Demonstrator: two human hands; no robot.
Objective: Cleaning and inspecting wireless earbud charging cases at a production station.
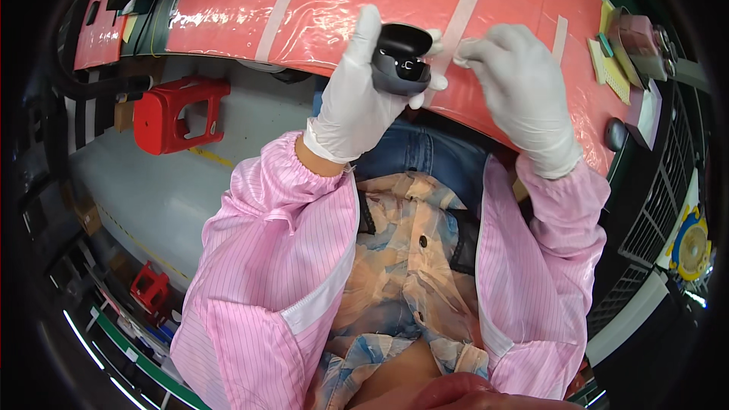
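Note:
In my white-gloved left hand [353, 99] rests a black earbud charging case [402, 61], its lid raised. The fingers wrap round the case from below and the sides. Inside it shows a glossy black surface with small bright spots. To the right of the case, a short gap away, is my right hand [520, 87], also in a white glove. Its thumb and fingertips are pinched together above the table; whatever lies between them, if anything, is too small to tell. Both hands are over the near edge of a pink-covered table [349, 0].
A dark rounded object [616, 134] lies at the table's right edge. Beyond it are yellow note sheets [607, 72] and a clear container [642, 45]. Pale tape strips [463, 4] cross the pink cover. A red stool [182, 115] stands on the grey floor at left.

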